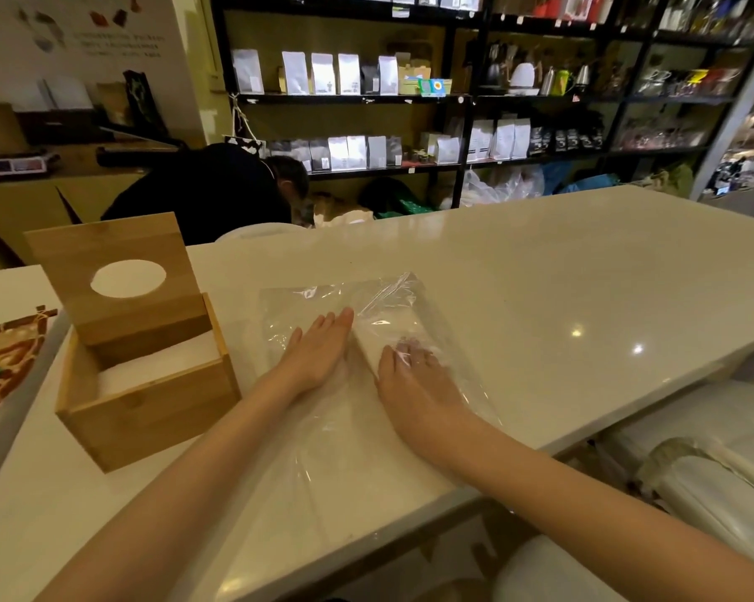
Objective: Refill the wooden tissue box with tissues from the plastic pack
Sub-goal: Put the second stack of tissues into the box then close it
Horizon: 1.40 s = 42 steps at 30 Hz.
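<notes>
White counter [540, 271], clear crinkled plastic pack [366, 323] lying flat, both hands' grip relaxed, pressing it.

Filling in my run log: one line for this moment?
left hand flat on plastic pack | right hand inside pack | tissue box lid open

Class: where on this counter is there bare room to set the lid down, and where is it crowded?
Free: the counter right of and behind the plastic pack. Crowded: the near left, where the wooden box, pack and both hands sit.
</notes>
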Each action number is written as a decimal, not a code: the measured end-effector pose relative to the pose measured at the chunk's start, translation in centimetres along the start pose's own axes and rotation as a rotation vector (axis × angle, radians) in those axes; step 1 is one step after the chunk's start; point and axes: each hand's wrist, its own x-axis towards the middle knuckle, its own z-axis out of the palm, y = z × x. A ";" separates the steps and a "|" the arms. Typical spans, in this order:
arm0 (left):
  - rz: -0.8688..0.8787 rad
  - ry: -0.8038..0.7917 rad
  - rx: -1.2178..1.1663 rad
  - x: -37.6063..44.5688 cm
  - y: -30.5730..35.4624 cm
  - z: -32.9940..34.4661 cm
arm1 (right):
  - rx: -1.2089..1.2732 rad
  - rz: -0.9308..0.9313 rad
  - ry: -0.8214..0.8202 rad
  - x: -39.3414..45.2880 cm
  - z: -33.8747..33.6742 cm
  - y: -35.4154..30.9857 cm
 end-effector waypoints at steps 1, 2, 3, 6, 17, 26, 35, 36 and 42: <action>0.004 -0.004 0.014 0.1 0.0 0.0 | 0.015 0.009 0.041 -0.3 0.5 0.1; -0.002 -0.006 0.028 0.3 0.0 0.0 | 0.018 -0.028 0.021 -0.8 1.1 0.0; 0.004 -0.001 0.046 0.5 0.0 -0.1 | -0.048 -0.045 -0.001 -1.5 1.3 -0.1; 0.005 0.007 0.073 1.0 0.1 -0.2 | -0.153 -0.162 0.165 -3.5 1.6 0.0; 0.027 0.023 0.110 2.1 0.1 -0.3 | -0.184 -0.492 0.202 -11.2 -1.0 1.7; 0.032 0.013 0.186 1.9 0.6 -0.3 | -0.135 -0.584 0.270 -12.1 -1.2 2.2; 0.051 0.012 0.182 1.9 0.6 -0.3 | -0.043 -0.679 0.419 -11.3 -0.8 3.2; 0.059 0.014 0.207 2.0 0.5 -0.3 | 0.006 -0.677 0.414 -11.2 -1.0 3.4; 0.083 0.016 0.256 1.9 0.6 -0.5 | 0.555 -0.515 0.313 -10.2 -5.6 4.2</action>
